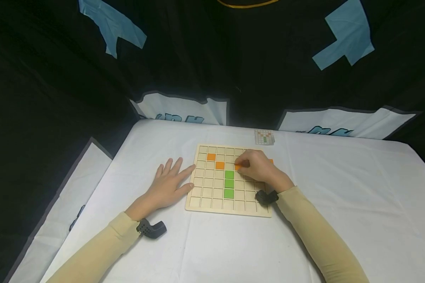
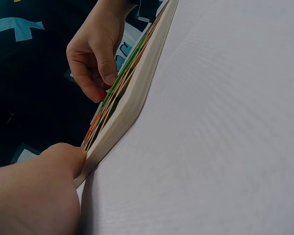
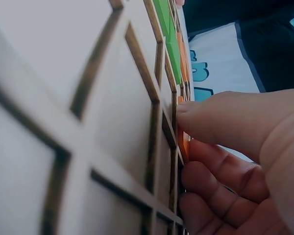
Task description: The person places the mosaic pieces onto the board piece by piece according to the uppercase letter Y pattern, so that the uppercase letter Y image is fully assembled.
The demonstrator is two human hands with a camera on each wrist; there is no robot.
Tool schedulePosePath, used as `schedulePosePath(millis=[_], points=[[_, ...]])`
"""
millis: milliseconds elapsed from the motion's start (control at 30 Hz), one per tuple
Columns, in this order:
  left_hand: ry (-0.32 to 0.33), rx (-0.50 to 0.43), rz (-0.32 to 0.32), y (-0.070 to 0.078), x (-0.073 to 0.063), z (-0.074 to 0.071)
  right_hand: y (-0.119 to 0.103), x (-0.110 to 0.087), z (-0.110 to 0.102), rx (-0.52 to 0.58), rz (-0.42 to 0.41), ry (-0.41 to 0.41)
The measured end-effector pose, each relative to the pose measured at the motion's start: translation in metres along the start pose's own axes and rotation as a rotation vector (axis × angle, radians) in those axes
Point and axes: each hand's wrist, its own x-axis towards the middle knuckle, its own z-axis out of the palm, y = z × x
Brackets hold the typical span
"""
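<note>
A wooden grid board (image 1: 205, 203) lies flat on the white table. My right hand (image 1: 256, 165) is over its right half, thumb and fingers pinching an orange square tile (image 3: 184, 144) at a grid cell. Part of that tile is hidden by the fingers. Spread with straight fingers, my left hand (image 1: 168, 186) touches the board's left edge with thumb and fingertips. Several green tiles (image 1: 229, 183) form a column near the middle. Up and left of them sit two orange tiles, one lower (image 1: 220, 165) and one upper (image 1: 211, 157). Another orange piece (image 1: 271, 161) shows beyond my right hand.
Behind the board lies a small card (image 1: 263, 137) printed with a coloured grid pattern. White cloth (image 1: 340, 188) covers the table. Black curtains (image 1: 233, 63) with blue tape pieces (image 1: 350, 33) hang behind it.
</note>
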Motion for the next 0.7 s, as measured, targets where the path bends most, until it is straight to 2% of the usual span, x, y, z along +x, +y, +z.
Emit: schedulePosePath(millis=[433, 600, 700], points=[[0.005, 0.006, 0.004, 0.0, 0.0, -0.001, 0.0, -0.002, -0.004, 0.016, 0.045, 0.002], [0.001, 0.008, 0.0, -0.001, 0.0, 0.0, 0.006, -0.005, -0.008, 0.016, 0.028, 0.023], [0.0, 0.006, -0.001, -0.001, 0.0, 0.0, 0.01, -0.009, -0.013, 0.023, 0.047, 0.032]])
